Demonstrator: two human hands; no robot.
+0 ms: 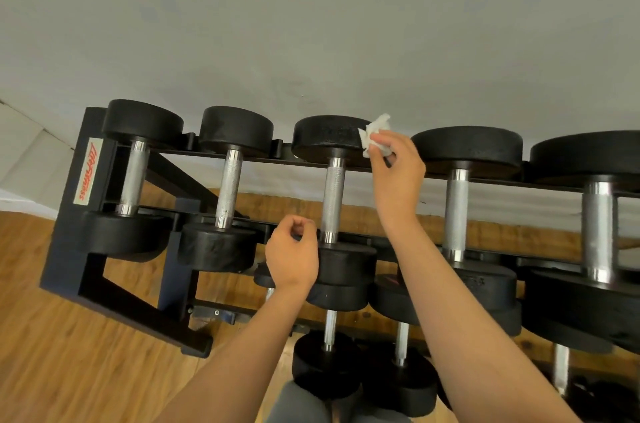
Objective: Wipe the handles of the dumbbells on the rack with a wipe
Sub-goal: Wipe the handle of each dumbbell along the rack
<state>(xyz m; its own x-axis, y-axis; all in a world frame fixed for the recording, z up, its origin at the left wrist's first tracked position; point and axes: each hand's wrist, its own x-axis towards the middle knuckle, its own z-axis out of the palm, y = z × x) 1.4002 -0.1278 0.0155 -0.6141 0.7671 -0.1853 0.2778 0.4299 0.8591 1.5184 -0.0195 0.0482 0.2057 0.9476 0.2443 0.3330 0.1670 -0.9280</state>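
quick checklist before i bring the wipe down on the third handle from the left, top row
1. Wipe in hand: ok. The right hand pinches the crumpled wipe.
2. Wipe on the handle: not ok. It is up beside the far weight, above the third handle.
3. Handle free: ok. The bar is bare along its whole length.
4. Left hand out of the way: ok. It is curled beside the bar's near end, not on it, with nothing seen in it.
5. Dumbbell seated on the rack: looks ok. It lies level in line with its neighbours.
6. Wipe clean or damp enough: cannot tell.
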